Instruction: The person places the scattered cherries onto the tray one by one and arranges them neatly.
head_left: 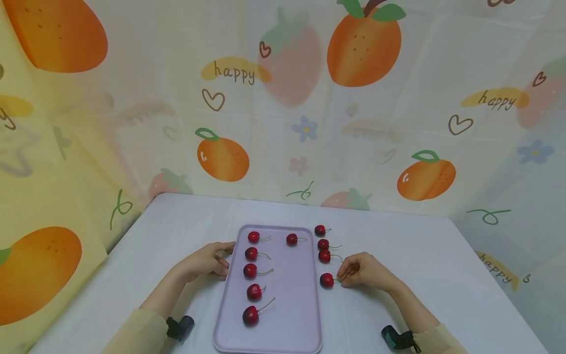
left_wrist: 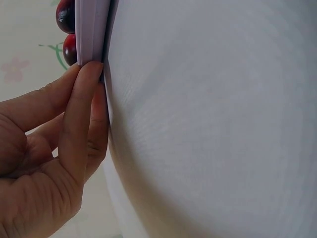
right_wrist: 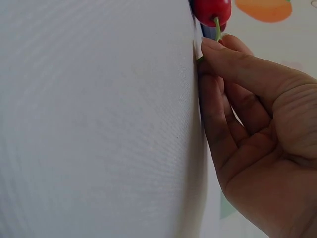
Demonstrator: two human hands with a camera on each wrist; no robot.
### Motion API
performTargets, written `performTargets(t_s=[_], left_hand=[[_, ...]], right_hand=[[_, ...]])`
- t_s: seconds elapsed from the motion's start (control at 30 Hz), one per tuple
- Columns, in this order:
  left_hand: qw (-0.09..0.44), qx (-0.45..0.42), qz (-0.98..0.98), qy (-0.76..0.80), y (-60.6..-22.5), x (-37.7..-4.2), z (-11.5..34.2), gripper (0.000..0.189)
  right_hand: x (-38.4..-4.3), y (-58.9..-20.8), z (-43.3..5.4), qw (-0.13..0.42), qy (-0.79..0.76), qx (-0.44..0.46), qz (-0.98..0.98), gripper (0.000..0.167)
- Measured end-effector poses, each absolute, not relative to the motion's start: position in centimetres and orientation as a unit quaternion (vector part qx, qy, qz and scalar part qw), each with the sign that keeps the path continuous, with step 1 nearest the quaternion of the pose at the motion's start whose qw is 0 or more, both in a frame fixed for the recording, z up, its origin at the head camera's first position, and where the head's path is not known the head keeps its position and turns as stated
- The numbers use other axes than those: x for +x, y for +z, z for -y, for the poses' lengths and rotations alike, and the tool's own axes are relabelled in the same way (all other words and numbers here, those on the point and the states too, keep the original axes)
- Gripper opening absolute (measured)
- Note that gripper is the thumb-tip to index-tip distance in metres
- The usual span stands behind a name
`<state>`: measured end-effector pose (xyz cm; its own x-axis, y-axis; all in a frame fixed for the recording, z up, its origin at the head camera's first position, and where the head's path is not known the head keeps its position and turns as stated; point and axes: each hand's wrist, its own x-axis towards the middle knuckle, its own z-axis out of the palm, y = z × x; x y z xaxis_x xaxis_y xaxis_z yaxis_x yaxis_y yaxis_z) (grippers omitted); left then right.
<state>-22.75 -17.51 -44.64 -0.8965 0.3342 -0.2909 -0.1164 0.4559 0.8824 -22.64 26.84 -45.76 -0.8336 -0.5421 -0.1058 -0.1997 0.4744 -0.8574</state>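
Observation:
In the head view, my right hand [head_left: 364,270] pinches the stem of the nearest cherry [head_left: 326,280] outside the tray's right edge. The right wrist view shows that cherry [right_wrist: 213,10] with its stem running to my thumb and fingertips [right_wrist: 213,45]. My left hand [head_left: 204,260] has its fairly straight fingers touching the left rim of the lilac tray [head_left: 287,295]. Several red cherries stand in a column down the tray's left side, the closest one [head_left: 250,316] near the front. Another cherry [head_left: 292,239] lies alone at the tray's upper right.
Three more cherries lie on the white table [head_left: 389,236] beyond the pinched one, along the tray's right side: a far one [head_left: 320,230], a middle one [head_left: 323,244] and a closer one [head_left: 325,256]. A fruit-print curtain [head_left: 274,162] hangs behind the table.

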Motion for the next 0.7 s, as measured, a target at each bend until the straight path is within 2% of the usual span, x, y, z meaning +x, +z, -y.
performTargets(t_s=[0.7], left_hand=[[0.216, 0.067, -0.825, 0.519, -44.74, -22.85, 17.5, 0.077]], right_hand=[[-22.87, -45.23, -26.22, 0.159, -0.437, -0.216, -0.859, 0.011]])
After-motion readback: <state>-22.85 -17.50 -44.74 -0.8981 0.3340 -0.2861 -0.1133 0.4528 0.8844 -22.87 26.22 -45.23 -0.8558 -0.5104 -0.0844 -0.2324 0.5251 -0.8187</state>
